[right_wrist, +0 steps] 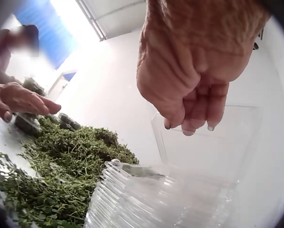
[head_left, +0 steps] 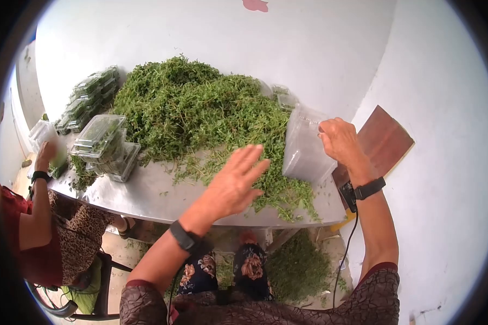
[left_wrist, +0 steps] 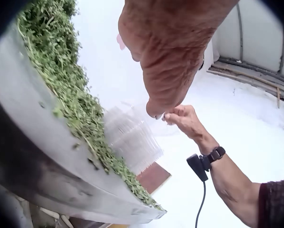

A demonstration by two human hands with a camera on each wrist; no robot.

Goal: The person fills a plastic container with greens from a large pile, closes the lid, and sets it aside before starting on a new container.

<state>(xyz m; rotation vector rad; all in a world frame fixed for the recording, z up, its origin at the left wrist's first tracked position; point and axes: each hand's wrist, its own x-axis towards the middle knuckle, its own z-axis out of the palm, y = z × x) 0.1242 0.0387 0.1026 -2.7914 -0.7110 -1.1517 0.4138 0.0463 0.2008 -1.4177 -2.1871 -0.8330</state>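
Observation:
My right hand [head_left: 341, 142] is at the top right of a tall stack of nested clear plastic boxes [head_left: 308, 149], right of the greens. In the right wrist view its curled fingers pinch the edge of a clear plastic box [right_wrist: 246, 142] tilted up from the stack. My left hand [head_left: 234, 181], fingers straight and spread, hovers over the table's front part and holds nothing. Beyond it a big heap of leafy green stems [head_left: 195, 108] covers the back of the metal table [head_left: 162, 189], with loose sprigs trailing to the front edge.
Filled clear boxes [head_left: 100, 138] stand stacked left of the heap, with more filled boxes [head_left: 87, 100] behind. At far left another person's hand [head_left: 47, 154] is by a box. A reddish-brown board [head_left: 382, 138] leans by the right wall. Greens [head_left: 301, 268] lie on the floor.

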